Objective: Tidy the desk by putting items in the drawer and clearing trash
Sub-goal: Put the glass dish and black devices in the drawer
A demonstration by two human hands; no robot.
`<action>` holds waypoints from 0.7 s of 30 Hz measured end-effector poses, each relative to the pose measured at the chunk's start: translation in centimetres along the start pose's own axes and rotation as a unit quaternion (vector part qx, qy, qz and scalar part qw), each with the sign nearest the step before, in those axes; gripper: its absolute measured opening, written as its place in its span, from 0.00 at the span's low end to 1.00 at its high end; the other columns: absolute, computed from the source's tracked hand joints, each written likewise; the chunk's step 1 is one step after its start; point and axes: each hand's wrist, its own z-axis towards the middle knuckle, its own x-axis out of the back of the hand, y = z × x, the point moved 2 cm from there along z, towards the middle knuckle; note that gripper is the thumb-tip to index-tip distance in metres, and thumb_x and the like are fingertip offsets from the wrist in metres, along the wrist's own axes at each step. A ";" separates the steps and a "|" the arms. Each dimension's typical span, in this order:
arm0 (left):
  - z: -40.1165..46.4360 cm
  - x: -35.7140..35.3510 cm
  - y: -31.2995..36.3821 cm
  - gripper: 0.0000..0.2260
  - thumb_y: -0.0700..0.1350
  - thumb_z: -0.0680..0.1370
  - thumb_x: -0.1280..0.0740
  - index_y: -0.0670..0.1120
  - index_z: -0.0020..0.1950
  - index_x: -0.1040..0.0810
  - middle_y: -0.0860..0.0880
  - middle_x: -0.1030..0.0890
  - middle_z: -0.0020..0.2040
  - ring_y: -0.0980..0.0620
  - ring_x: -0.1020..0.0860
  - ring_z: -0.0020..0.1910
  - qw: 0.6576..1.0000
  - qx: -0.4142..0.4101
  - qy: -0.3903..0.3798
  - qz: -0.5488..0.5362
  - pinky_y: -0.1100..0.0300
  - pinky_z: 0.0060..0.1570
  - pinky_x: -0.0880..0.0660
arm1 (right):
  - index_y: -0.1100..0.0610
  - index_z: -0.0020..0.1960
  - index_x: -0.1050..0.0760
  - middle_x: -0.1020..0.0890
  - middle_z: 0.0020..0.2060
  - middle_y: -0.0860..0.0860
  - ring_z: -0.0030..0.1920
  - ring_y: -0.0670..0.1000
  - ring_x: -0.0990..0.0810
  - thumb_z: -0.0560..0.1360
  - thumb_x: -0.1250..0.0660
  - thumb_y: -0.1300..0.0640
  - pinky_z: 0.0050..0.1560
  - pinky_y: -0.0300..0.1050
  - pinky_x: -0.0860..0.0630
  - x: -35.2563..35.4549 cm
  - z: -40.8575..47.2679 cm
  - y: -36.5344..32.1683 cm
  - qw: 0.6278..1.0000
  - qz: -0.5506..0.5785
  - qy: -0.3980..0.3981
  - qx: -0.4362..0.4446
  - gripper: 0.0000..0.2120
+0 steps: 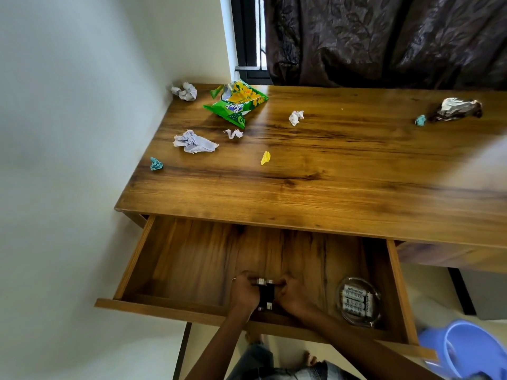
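Both our hands, left hand (pixel 244 293) and right hand (pixel 295 296), curl around a small black gadget (pixel 265 294) low inside the open drawer (pixel 137 259), beside a dish of batteries (pixel 356 300). We judge the stowing nearly done; the trash remains: a snack bag (pixel 237 102), foil wrapper (pixel 456 108) and paper scraps (pixel 194 142) on the desk (pixel 329 182).
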 end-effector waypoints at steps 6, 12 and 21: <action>-0.2 0.3 0.4 0.11 0.39 0.80 0.39 0.44 0.61 0.24 0.46 0.21 0.58 0.49 0.22 0.54 0.990 -0.021 -0.006 -0.139 0.57 0.54 0.24 | 0.49 0.46 0.28 0.21 0.41 0.49 0.35 0.44 0.21 0.75 0.34 0.58 0.34 0.36 0.24 0.8 -0.6 0.0 0.994 0.104 -0.032 -0.005 0.05; -0.8 0.3 1.0 0.14 0.50 0.82 0.42 0.46 0.56 0.20 0.48 0.17 0.49 0.54 0.18 0.48 0.961 0.020 -0.102 -0.258 0.66 0.40 0.23 | 0.46 0.47 0.27 0.20 0.43 0.47 0.43 0.45 0.19 0.74 0.31 0.55 0.39 0.36 0.22 1.9 -0.7 -1.5 0.989 0.137 0.005 0.061 0.07; -0.7 -0.1 0.8 0.14 0.56 0.81 0.43 0.51 0.57 0.23 0.49 0.18 0.54 0.53 0.19 0.54 0.953 0.031 -0.207 -0.221 0.60 0.52 0.23 | 0.48 0.48 0.25 0.21 0.39 0.44 0.41 0.41 0.21 0.72 0.30 0.59 0.40 0.33 0.25 2.4 -0.4 -0.8 0.997 0.032 0.037 0.058 0.08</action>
